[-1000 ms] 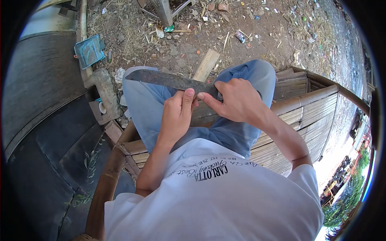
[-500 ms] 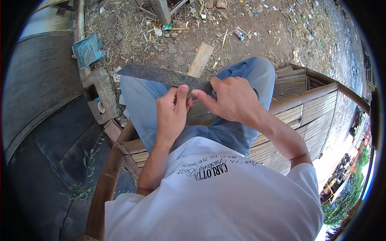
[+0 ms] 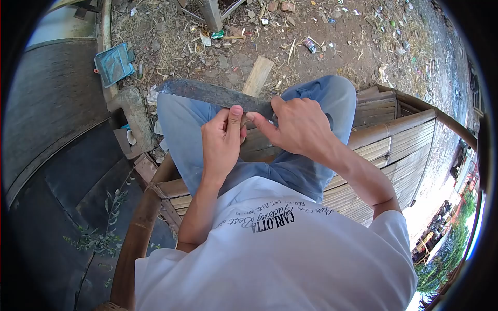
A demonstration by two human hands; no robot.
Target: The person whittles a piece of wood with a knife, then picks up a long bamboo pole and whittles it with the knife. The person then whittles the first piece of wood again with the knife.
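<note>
A machete point(image 3: 207, 94) with a broad, dark, stained blade lies across the space above my knees, its tip toward the left. My right hand point(image 3: 303, 124) is closed around its handle end, which the fingers mostly hide, and the thumb reaches toward the blade. Close under the blade's lower edge is my left hand point(image 3: 222, 140), fingers curled and thumb raised against or very near the metal. Whatever those curled fingers pinch is hidden. Beyond the blade a pale piece of wood point(image 3: 258, 75) shows between my knees.
I sit on a bamboo-slat bench point(image 3: 394, 140) with a bamboo pole frame point(image 3: 140, 228). A blue plastic dustpan-like tray point(image 3: 114, 65) lies at the left by dark panels point(image 3: 52, 103). Litter and dry straw cover the dirt ground point(image 3: 342, 46). A metal leg point(image 3: 210, 15) stands ahead.
The machete's tip has shifted slightly right and up. Both hands keep nearly the same grip and place. The background has moved a little with the camera.
</note>
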